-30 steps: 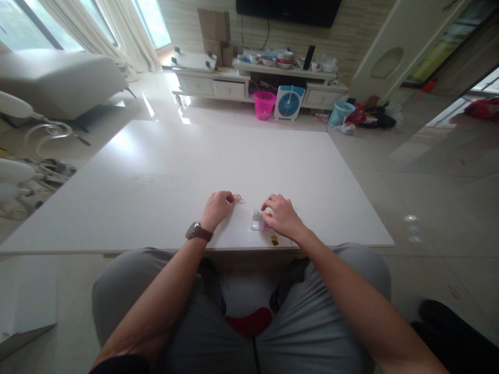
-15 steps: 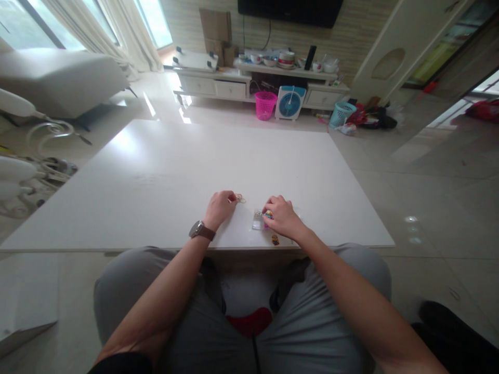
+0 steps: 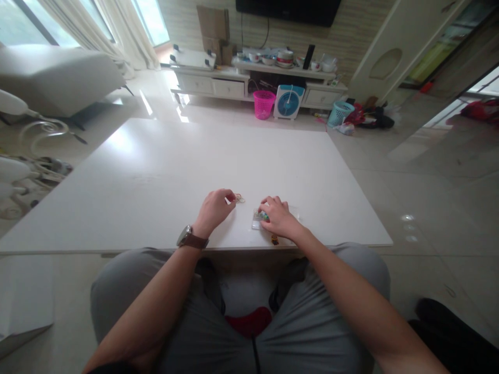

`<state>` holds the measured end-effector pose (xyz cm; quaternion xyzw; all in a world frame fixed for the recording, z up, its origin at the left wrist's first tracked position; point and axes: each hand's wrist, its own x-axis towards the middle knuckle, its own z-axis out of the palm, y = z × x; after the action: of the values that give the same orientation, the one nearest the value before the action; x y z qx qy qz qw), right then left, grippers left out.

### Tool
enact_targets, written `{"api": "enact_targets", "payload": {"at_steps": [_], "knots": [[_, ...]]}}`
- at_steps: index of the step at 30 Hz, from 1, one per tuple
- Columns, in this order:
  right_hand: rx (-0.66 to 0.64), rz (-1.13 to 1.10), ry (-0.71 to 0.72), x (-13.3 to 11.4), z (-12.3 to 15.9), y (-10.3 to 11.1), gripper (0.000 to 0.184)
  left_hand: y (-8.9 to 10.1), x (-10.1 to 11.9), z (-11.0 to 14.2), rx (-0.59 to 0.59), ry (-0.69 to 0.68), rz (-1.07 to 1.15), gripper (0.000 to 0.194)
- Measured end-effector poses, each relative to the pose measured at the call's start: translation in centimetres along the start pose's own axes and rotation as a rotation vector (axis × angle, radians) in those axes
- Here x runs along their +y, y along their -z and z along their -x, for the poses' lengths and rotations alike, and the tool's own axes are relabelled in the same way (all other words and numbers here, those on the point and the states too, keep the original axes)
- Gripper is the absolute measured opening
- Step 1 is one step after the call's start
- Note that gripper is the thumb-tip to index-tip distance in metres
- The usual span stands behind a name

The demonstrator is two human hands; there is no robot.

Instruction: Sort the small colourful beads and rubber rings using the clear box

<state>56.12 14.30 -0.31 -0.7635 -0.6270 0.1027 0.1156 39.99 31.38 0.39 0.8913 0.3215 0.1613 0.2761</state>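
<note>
My left hand (image 3: 215, 212), with a watch on its wrist, rests low over the white table (image 3: 187, 161). Its thumb and forefinger are pinched together at the left edge of a small heap of thin beige and reddish loops (image 3: 239, 199); what lies between the fingertips is too small to make out. To the right, a clear compartment box (image 3: 256, 224) holds small colourful pieces. Over it my right hand (image 3: 278, 217) is arched, thumb and forefinger apart, hiding most of the box. A small yellow and dark figure (image 3: 275, 240) lies just below that hand.
The table's front edge (image 3: 234, 250) runs close before my knees. Beyond the far edge stand a pink basket (image 3: 264, 105), a blue and white fan (image 3: 289, 102) and a low cabinet (image 3: 230, 88) with bowls on top. A light blue basket (image 3: 340, 114) is on the floor.
My left wrist has shifted a little left, the fingertips staying by the loops. Over the box, the right thumb and forefinger have changed position slightly, covering different pieces. The view has moved slightly.
</note>
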Motion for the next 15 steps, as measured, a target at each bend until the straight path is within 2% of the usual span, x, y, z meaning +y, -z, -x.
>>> {"api": "enact_targets", "payload": {"at_steps": [5, 15], "knots": [[-0.021, 0.014, -0.009, 0.03, -0.24, 0.01, 0.021, 0.48, 0.08, 0.08, 0.004, 0.004, 0.027, 0.014], [-0.052, 0.038, -0.009, -0.04, -0.28, -0.02, 0.023, 0.08, -0.08, 0.11, 0.003, -0.04, 0.02, 0.019]]}}
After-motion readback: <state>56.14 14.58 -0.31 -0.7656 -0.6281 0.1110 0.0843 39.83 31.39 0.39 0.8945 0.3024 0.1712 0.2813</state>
